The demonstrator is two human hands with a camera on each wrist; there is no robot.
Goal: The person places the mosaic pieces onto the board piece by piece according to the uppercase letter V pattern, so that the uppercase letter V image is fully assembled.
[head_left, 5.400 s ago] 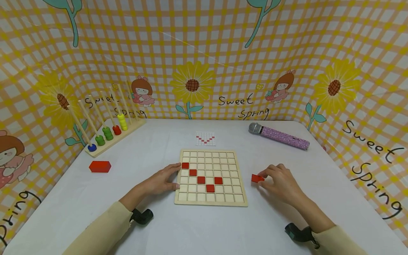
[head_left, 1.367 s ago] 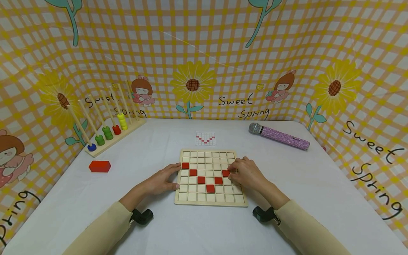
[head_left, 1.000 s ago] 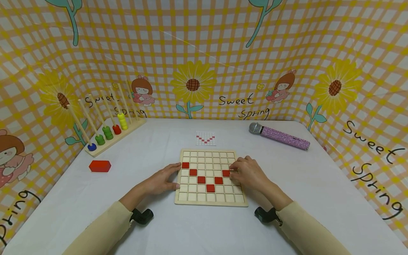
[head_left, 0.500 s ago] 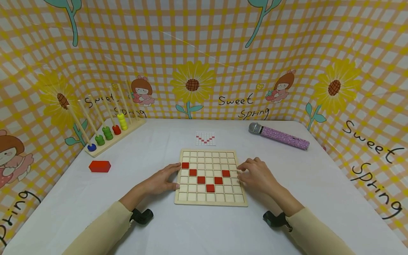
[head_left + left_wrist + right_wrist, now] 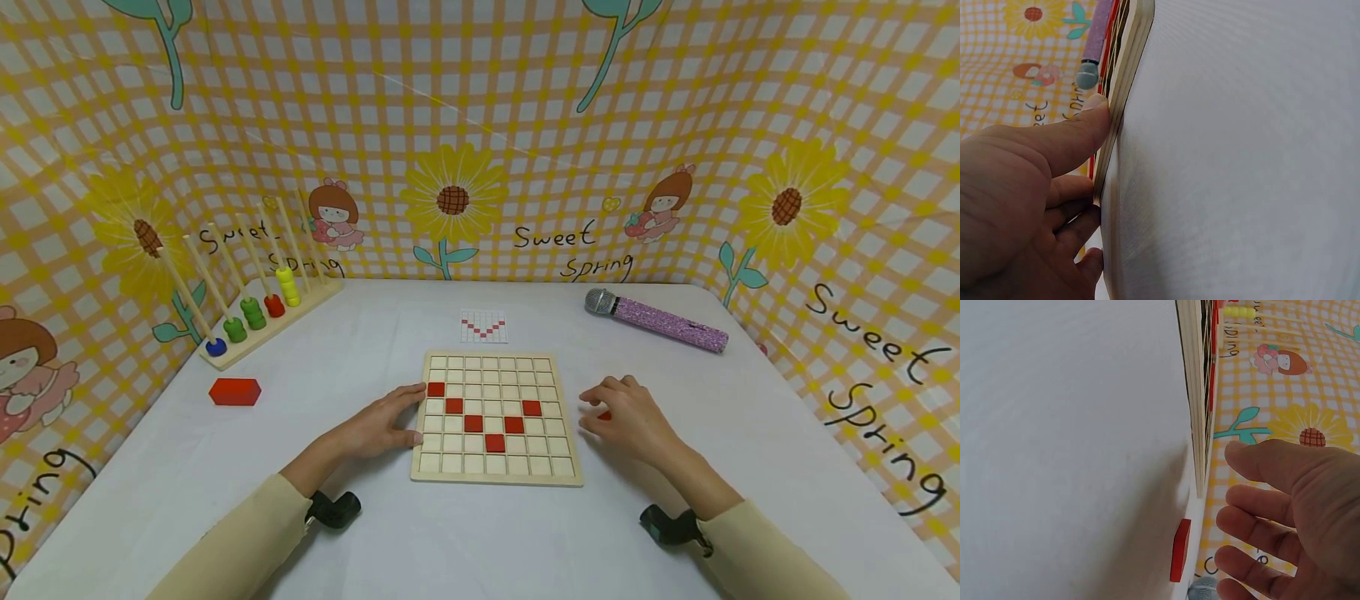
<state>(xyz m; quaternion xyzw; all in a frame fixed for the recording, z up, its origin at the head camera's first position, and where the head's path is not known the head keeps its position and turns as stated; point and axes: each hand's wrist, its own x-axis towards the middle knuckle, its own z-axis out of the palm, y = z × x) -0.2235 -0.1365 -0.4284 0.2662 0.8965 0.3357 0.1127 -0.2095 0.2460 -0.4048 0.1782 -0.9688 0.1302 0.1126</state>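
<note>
A wooden grid board point(image 5: 497, 477) lies flat in the middle of the table, with several red square tiles point(image 5: 473, 423) in its cells in a V-like line. My left hand point(image 5: 375, 427) rests against the board's left edge; the left wrist view shows the thumb point(image 5: 1082, 134) and fingertips touching its side. My right hand point(image 5: 630, 417) hovers just right of the board, fingers loosely bent and nothing between them. Beneath it a loose red tile point(image 5: 1180, 550) sits on the tabletop, apart from the fingers and mostly hidden in the head view.
A small card with a red V pattern point(image 5: 483, 327) lies behind the board. The glittery microphone point(image 5: 667, 323) is at back right. A bead rack point(image 5: 277, 327) stands at back left, a red block point(image 5: 235, 392) in front of it. Patterned cloth point(image 5: 480, 108) surrounds the table.
My right hand carried a red tile from the right onto the board, let go of it in a cell, then moved back rightward off the board. The left hand stayed put.
</note>
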